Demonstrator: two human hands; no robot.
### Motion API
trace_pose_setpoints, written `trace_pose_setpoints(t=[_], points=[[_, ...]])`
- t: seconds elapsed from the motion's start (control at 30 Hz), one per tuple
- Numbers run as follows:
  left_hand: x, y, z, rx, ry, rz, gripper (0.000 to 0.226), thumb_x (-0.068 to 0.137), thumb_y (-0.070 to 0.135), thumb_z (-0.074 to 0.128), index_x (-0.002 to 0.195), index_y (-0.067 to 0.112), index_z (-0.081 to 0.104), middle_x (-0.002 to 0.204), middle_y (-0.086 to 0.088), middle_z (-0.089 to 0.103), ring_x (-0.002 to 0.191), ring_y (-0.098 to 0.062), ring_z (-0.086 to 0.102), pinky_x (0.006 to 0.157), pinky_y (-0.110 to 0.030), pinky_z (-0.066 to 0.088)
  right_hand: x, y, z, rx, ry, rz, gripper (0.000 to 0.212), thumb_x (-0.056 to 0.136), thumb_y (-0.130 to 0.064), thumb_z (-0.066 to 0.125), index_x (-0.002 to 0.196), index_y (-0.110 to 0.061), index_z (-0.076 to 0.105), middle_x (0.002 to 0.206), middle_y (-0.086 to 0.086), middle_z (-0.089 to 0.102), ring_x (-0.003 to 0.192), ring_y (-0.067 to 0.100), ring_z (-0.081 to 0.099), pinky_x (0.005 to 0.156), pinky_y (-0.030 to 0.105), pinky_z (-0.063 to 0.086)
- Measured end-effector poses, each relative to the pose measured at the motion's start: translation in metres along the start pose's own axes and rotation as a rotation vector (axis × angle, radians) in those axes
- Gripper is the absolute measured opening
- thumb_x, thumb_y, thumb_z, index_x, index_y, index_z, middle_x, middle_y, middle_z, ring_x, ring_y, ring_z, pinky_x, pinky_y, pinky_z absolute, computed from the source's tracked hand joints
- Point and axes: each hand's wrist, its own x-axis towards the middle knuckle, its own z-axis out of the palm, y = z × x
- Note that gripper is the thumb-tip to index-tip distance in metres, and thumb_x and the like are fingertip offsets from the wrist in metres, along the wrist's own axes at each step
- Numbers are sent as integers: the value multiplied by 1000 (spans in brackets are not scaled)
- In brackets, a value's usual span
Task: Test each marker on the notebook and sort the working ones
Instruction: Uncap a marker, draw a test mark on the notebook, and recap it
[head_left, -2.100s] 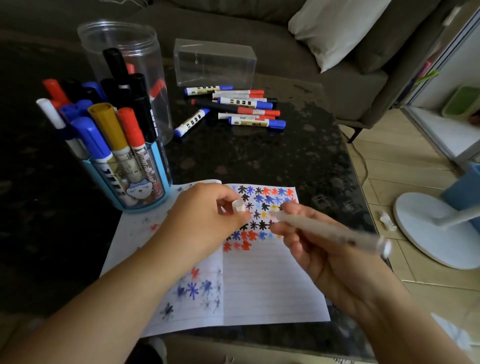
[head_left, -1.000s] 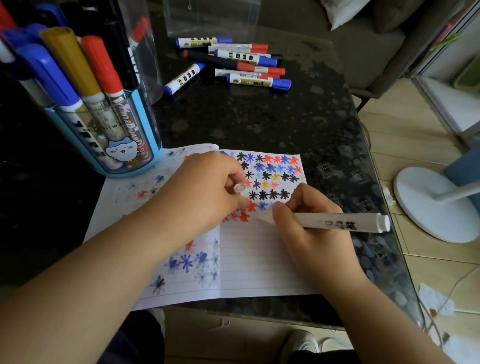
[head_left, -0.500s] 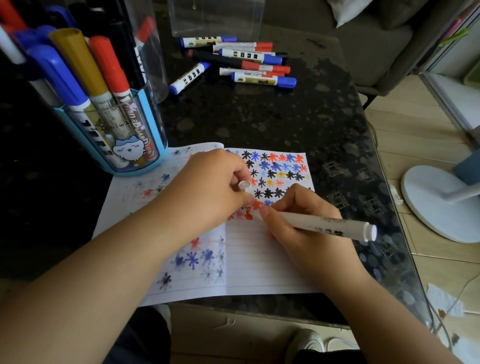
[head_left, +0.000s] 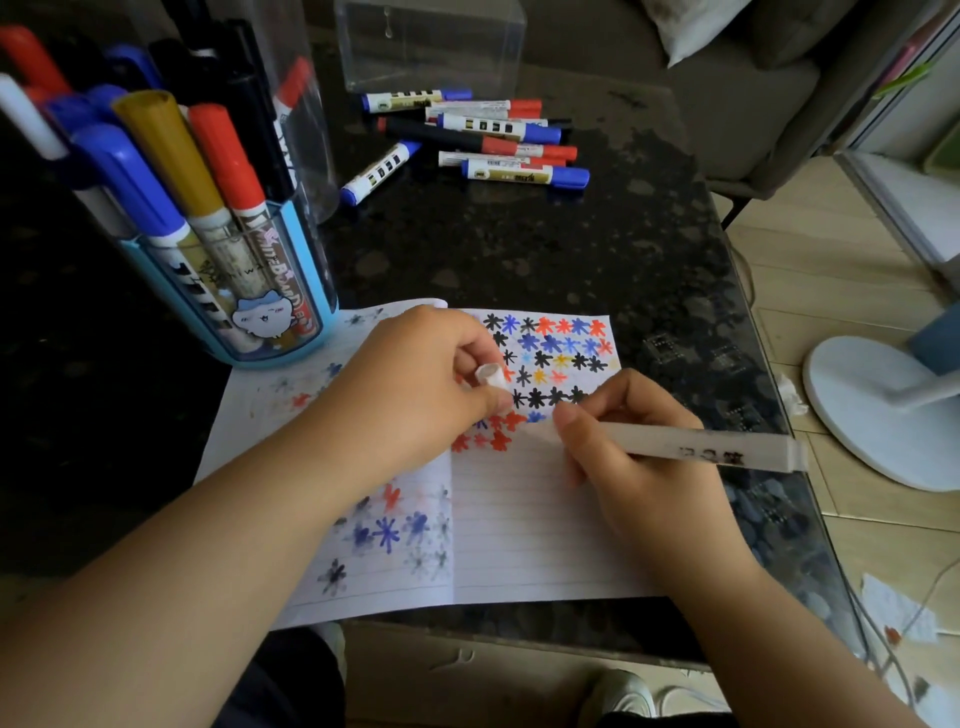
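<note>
Moved: white marker (head_left: 691, 449) tip now lower on notebook (head_left: 530, 519), axis rightward.
Right hand (head_left: 639, 462): grips marker.
Left hand (head_left: 415, 384): pinches cap (head_left: 489, 375).

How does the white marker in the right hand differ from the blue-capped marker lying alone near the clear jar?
The white marker is uncapped and gripped by the right hand, tip at the notebook. The blue-capped marker lies capped and untouched on the table. Its barrel has bold black blocks; the white marker's has small dark print. Both barrels are white.
</note>
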Motion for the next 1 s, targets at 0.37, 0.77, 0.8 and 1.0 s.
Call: trace_pose_setpoints(t=[0.37, 0.77, 0.8, 1.0], points=[[-4, 16, -10, -1048, -71, -180, 28, 64, 16, 62, 90, 11, 69, 74, -1, 72, 66, -7, 66, 69, -17, 55, 14, -28, -20, 409, 75, -38, 27, 84, -22, 45, 65, -21, 65, 52, 5, 54, 46, 13, 40, 45, 21, 33], [-13, 22, -4, -730, -205, -76, 32, 65, 29, 63, 93, 14, 66, 80, -1, 74, 76, -11, 69, 79, -24, 53, 17, -32, -21, 435, 34, -28, 25, 81, -16, 51, 58, -23, 49, 46, -3, 49, 43, 11, 44, 45, 20, 35], [-13, 21, -3, -625, -216, -44, 31, 67, 35, 60, 92, 18, 66, 79, 2, 74, 75, -9, 68, 78, -25, 53, 17, -31, -20, 424, 27, -31, 25, 81, -15, 51, 57, -22, 47, 45, -5, 46, 42, 9, 42, 43, 17, 34], [-21, 21, 3, -213, -249, 220, 24, 85, 44, 47, 75, 29, 63, 68, 9, 65, 64, -15, 59, 65, -37, 50, 19, -26, -13, 446, 77, 30, 30, 79, -13, 50, 54, -17, 34, 46, -4, 30, 42, 8, 30, 43, 21, 28]])
